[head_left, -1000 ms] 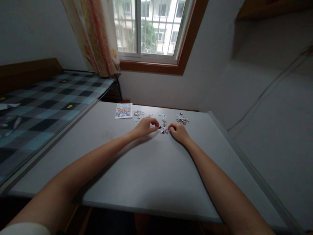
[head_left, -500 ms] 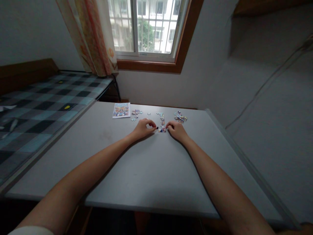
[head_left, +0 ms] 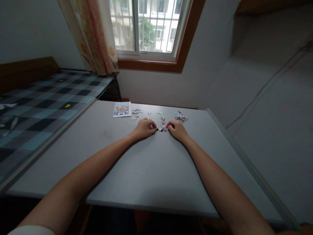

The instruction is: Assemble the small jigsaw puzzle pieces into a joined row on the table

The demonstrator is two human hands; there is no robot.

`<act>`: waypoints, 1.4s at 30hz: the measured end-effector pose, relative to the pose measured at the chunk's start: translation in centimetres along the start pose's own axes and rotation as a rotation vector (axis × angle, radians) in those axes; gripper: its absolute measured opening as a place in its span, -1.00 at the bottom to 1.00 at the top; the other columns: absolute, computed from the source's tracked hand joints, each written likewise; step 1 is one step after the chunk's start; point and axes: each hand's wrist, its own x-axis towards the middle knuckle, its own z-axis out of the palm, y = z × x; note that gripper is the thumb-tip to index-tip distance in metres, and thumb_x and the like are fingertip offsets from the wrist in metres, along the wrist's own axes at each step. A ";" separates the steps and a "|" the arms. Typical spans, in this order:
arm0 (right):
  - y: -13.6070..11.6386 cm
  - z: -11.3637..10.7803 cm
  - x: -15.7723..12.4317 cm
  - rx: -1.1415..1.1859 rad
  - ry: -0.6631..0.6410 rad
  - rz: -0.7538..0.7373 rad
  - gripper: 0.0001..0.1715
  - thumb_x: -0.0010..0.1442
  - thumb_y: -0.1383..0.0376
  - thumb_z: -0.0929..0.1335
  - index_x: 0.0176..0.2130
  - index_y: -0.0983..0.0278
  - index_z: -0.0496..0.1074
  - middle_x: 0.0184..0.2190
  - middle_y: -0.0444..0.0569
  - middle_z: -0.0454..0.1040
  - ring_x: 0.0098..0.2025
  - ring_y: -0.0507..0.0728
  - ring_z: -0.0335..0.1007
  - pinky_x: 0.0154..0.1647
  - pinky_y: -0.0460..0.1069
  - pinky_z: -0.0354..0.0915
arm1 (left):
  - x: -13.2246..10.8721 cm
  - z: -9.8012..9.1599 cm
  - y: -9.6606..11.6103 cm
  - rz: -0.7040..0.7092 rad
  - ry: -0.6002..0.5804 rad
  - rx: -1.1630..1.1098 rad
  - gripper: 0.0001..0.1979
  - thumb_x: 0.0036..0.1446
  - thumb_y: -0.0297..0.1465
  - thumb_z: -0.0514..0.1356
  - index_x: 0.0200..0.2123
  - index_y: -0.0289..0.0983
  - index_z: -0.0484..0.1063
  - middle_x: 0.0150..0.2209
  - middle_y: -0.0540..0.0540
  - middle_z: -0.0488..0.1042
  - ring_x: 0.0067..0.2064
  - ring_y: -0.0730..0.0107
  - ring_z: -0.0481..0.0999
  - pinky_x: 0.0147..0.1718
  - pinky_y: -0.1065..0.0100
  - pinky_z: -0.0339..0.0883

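Observation:
A dark jigsaw puzzle piece (head_left: 157, 129) is pinched between the thumb and fingers of my left hand (head_left: 145, 128). It lies low at the left end of the bottom row of a joined puzzle strip (head_left: 163, 120). This strip runs away from me as a narrow column, with short rows turning left at its near and far ends. My right hand (head_left: 177, 129) is closed, its fingers curled and their tips at the strip's near right edge. Whether anything sits between those fingertips is hidden.
Loose puzzle pieces lie in a right-hand pile (head_left: 181, 117) and a left-hand pile (head_left: 137, 111). A single piece (head_left: 149, 113) lies between them. The printed picture sheet (head_left: 122, 109) rests at the back left of the white table (head_left: 137, 173). A checked bed (head_left: 49, 104) adjoins the left side.
My left hand has lowered the dark piece slightly, from just above the bottom row's left end to level with it. My right hand stays at the strip's right edge.

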 end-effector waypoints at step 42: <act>-0.2 0.3 -0.4 0.197 -0.009 -0.259 -0.63 0.05 0.52 0.29 -0.38 0.20 0.63 -0.43 -0.07 0.49 -0.36 0.05 0.39 -0.24 -0.04 0.31 | -1.1 -0.8 1.9 0.236 -0.046 0.260 -0.77 0.12 -0.42 0.14 -0.23 -0.18 0.59 -0.20 -0.03 0.56 -0.12 0.26 0.40 -0.08 0.16 0.12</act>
